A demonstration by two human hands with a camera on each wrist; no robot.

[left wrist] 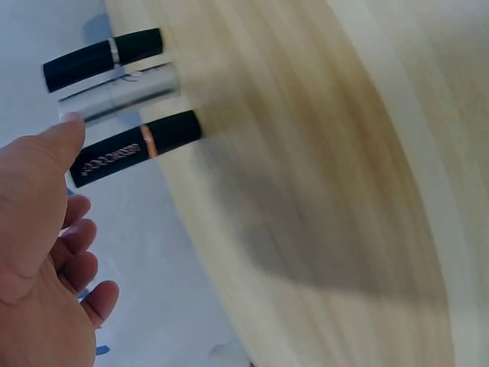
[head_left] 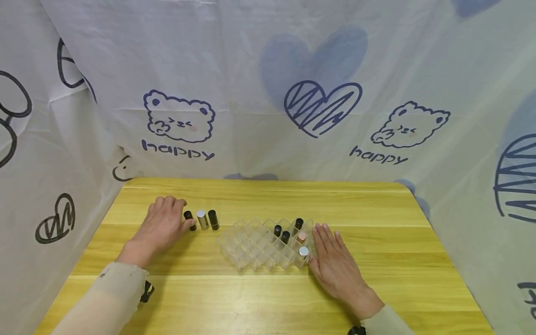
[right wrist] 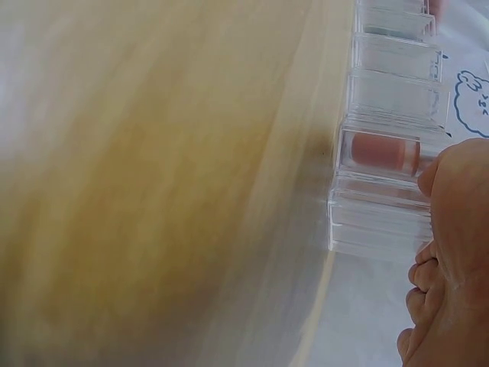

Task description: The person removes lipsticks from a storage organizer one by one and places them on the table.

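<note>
Left hand (head_left: 163, 221) is spread loosely at about nine o'clock from the clear rack (head_left: 251, 246), thumb and forefinger apart around the nearest black tube (head_left: 190, 221); it does not seem to have hold of it, and whether the thumb touches it I cannot tell. Right hand (head_left: 335, 265) lies with fingers extended along the rack's three o'clock end, gripping nothing, apparently steadying it. Just past the black tube, toward three o'clock, stand a silver tube (head_left: 203, 220) and a second black tube (head_left: 213, 220), all three on the wooden table (head_left: 268, 302) toward ten o'clock from the rack. Five tubes sit in the rack's three o'clock half, among them a pink-topped one (head_left: 301, 237) and a silver-topped one (head_left: 303, 252); the nine o'clock cells look bare. I judge the step as reaching for a tube to load; the next move calls for pinching its sides without toppling its neighbour. A printed cloth (head_left: 251, 139) hangs at twelve o'clock.
</note>
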